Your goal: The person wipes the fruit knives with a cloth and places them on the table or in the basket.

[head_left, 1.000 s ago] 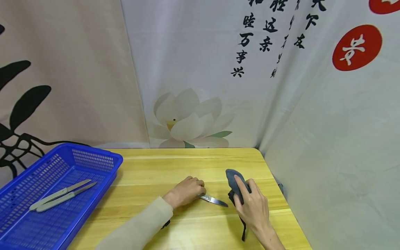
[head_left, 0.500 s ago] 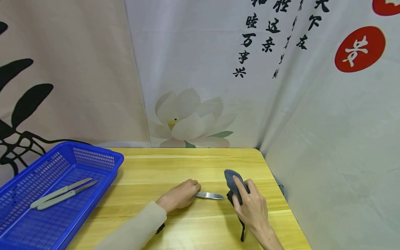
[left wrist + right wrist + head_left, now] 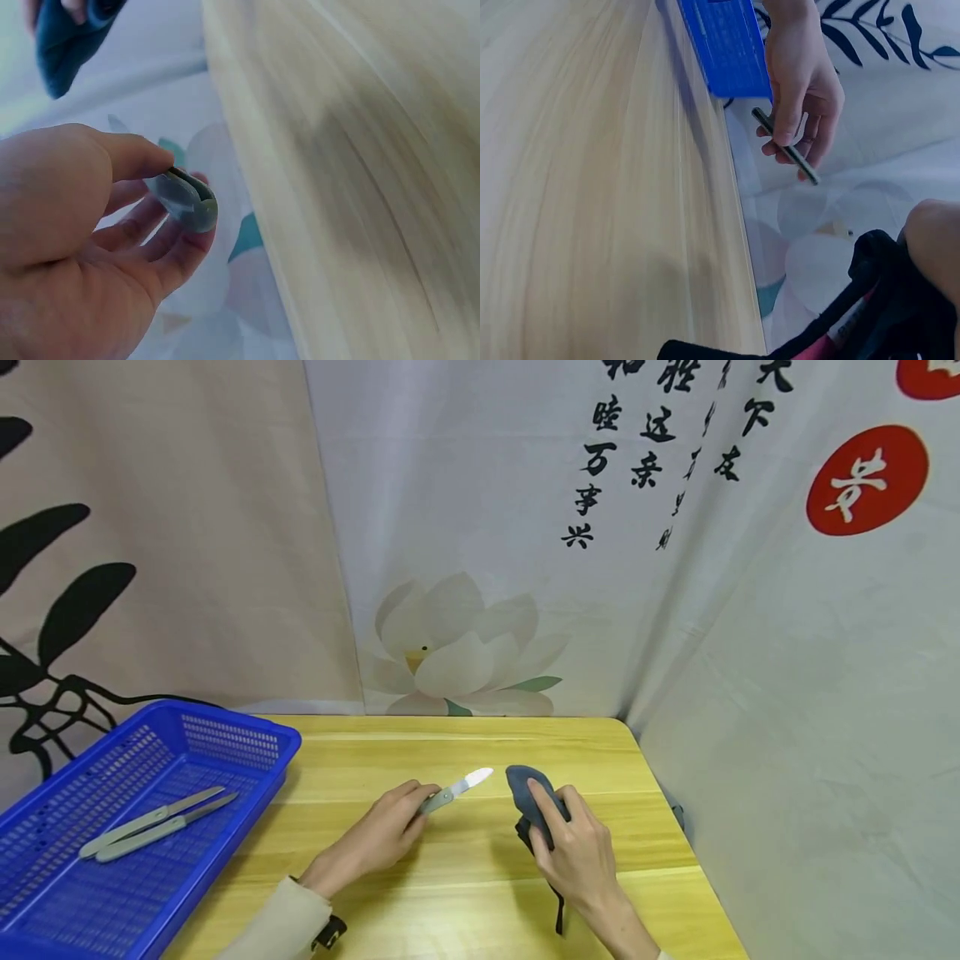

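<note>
My left hand [image 3: 378,839] grips a folding knife [image 3: 437,801] by its pale grey-green handle, blade out and pointing up to the right above the table. In the left wrist view, the thumb and fingers pinch the slotted handle end [image 3: 191,202]. Over the table's right half, my right hand [image 3: 581,852] holds a grey-blue cloth item [image 3: 531,789] with black fabric and a dangling black strap [image 3: 558,914]. Close up in the right wrist view are the black fabric [image 3: 907,307] and a bit of red. The cloth and the blade are apart.
A blue mesh basket [image 3: 258,789] stands at the left, with two similar knives [image 3: 153,827] lying side by side in it. The wooden table [image 3: 420,910] ends at a printed curtain [image 3: 480,527] behind and on the right.
My left hand has lifted the knife and moved left, turning its blade from lying flat rightward to pointing up and right. My right hand has shifted slightly left with the cloth item.
</note>
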{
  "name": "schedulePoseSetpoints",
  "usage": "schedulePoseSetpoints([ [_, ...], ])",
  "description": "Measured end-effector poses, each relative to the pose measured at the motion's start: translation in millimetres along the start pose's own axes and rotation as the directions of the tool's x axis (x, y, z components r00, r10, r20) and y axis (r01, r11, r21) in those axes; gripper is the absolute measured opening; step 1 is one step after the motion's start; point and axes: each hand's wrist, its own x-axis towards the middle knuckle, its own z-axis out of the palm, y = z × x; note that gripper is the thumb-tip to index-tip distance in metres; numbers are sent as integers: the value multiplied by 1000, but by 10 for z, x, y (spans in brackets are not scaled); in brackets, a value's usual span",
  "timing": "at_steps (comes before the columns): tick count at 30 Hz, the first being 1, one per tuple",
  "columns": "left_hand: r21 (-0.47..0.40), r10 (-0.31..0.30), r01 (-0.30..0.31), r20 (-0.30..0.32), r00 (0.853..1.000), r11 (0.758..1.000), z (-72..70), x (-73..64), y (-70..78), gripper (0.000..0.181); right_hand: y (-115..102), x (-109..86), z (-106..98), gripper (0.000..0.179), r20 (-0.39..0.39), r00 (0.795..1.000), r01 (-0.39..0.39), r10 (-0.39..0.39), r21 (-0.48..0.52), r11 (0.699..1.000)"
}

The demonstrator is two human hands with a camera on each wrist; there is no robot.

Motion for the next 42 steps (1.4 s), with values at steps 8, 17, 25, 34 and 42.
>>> schedulePoseSetpoints([
  [8,-153,-133,128,-22,991,980,-214,-313,18,45,-323,145,153,70,9,996,85,-86,52,995],
  [17,-310,-163,148,-24,986,939,-284,-474,117,42,-718,232,312,74,84,974,207,-210,41,977],
  [25,-351,-166,139,-48,985,926,-287,-505,253,28,-875,299,360,75,84,965,252,-250,-5,968],
  [34,-380,-169,129,-73,983,916,-339,-535,321,27,-820,352,382,73,61,968,246,-242,-56,968],
  [42,-408,-207,174,-37,978,896,-375,-571,333,27,-688,404,379,76,30,973,230,-228,-78,970],
])
